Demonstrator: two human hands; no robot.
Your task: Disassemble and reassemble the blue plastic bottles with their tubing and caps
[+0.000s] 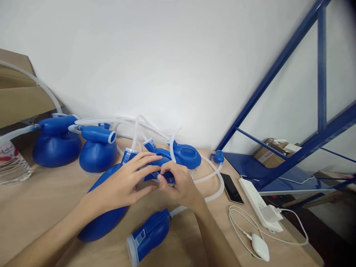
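My left hand [128, 181] lies with its fingers stretched out over the neck of a large blue plastic bottle [104, 224]. Beside it, my right hand [180, 181] has thumb and forefinger pinched together at the neck end; what sits between them is too small to make out. Just behind my fingers is another blue bottle [187, 155] lying on its side. In front of both hands a blue funnel-like head [152, 233] with a pale rim rests on the table, joined to a translucent white hose [218, 191] that passes behind my right wrist.
Two blue bottles, one at far left [57, 148] and one nearer [98, 155], stand by a clear water bottle [13, 167]. On the right are a small blue fitting [219, 156], a phone [232, 189], a power strip [258, 204], a charging cable and blue shelving [267, 85].
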